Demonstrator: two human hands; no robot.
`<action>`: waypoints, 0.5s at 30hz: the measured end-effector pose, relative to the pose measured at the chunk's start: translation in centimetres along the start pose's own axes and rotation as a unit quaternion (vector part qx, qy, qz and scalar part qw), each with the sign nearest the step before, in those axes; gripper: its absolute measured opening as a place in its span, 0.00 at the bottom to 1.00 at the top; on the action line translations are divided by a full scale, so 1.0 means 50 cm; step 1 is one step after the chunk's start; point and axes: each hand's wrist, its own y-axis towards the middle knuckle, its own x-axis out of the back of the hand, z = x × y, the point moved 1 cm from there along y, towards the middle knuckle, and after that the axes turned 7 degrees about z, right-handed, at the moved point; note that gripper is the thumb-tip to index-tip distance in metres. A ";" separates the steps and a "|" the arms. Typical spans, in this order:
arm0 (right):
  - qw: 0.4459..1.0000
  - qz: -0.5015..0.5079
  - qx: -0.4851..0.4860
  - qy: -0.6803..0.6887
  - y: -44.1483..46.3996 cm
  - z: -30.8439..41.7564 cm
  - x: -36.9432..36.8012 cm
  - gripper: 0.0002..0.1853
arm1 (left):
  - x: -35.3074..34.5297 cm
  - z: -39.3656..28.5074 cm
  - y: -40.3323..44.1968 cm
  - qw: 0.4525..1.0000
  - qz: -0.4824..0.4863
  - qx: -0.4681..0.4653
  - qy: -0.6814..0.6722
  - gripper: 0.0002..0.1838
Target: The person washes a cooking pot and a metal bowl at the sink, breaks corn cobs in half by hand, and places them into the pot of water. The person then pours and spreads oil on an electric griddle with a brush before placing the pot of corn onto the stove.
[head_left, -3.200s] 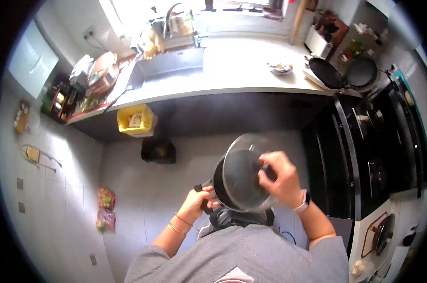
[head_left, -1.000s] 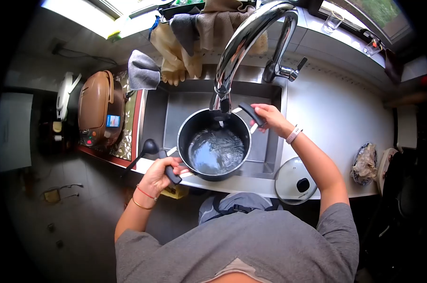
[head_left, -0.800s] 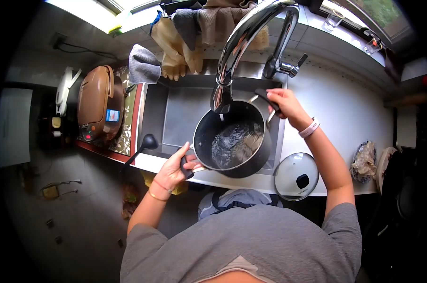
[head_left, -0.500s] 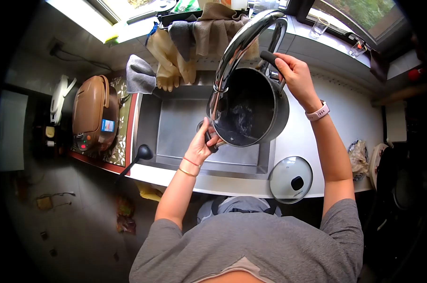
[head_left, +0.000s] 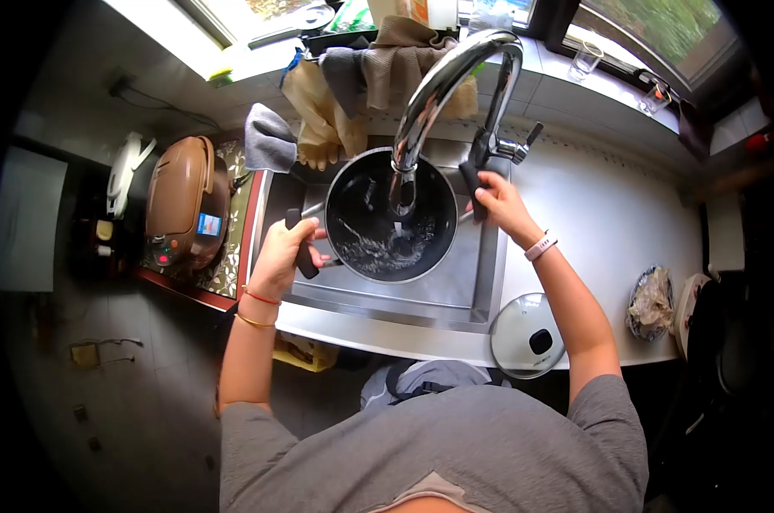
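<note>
Two pot handles (head_left: 307, 264) clamped in left hand (head_left: 276, 256), right hand (head_left: 505, 208); faucet (head_left: 428, 96) overhangs pot (head_left: 365, 227) mid-frame; lid (head_left: 517, 332) lower right, rice cooker (head_left: 182, 197) left.

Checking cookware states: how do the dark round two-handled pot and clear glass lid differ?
The pot is held by the left hand and right hand at its black handles; the lid lies unheld on the white counter. The pot is deep and dark; the lid shallow and see-through. The pot has two handles, the lid one black knob. Both are round.
</note>
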 end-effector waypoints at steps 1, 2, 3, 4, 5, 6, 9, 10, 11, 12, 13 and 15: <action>0.999 0.014 -0.035 -0.025 0.006 -0.005 -0.005 0.20 | 0.020 0.012 -0.003 0.999 0.002 0.023 -0.023 0.11; 0.988 -0.001 -0.072 -0.134 0.012 0.005 -0.009 0.15 | 0.038 0.026 -0.007 0.998 0.004 0.044 -0.046 0.11; 0.965 0.005 -0.021 -0.263 0.028 0.024 -0.010 0.13 | 0.050 0.041 -0.013 0.994 0.000 0.080 -0.077 0.12; 0.922 0.008 0.030 -0.387 0.045 0.048 -0.007 0.12 | 0.058 0.063 -0.020 0.990 -0.002 0.099 -0.102 0.11; 0.912 -0.025 0.101 -0.397 0.063 0.088 -0.019 0.12 | 0.055 0.082 -0.032 0.988 -0.003 0.104 -0.111 0.10; 0.897 -0.068 0.202 -0.386 0.085 0.130 -0.036 0.12 | 0.045 0.101 -0.043 0.987 -0.004 0.109 -0.121 0.10; 0.827 -0.063 0.340 -0.442 0.218 0.244 -0.078 0.09 | 0.017 0.159 -0.057 0.975 -0.003 0.120 -0.186 0.09; 0.793 -0.076 0.446 -0.408 0.287 0.260 -0.094 0.08 | 0.009 0.175 -0.060 0.971 -0.003 0.119 -0.208 0.09; 0.771 -0.080 0.457 -0.437 0.327 0.303 -0.116 0.07 | 0.005 0.193 -0.061 0.969 0.002 0.111 -0.222 0.10; 0.746 -0.085 0.470 -0.464 0.363 0.347 -0.136 0.07 | 0.001 0.207 -0.062 0.967 0.007 0.103 -0.235 0.10; 0.713 -0.108 0.483 -0.496 0.403 0.377 -0.151 0.08 | -0.003 0.213 -0.066 0.966 0.007 0.098 -0.241 0.12; 0.639 -0.149 0.466 -0.593 0.486 0.424 -0.175 0.08 | -0.015 0.219 -0.074 0.966 -0.006 0.085 -0.245 0.14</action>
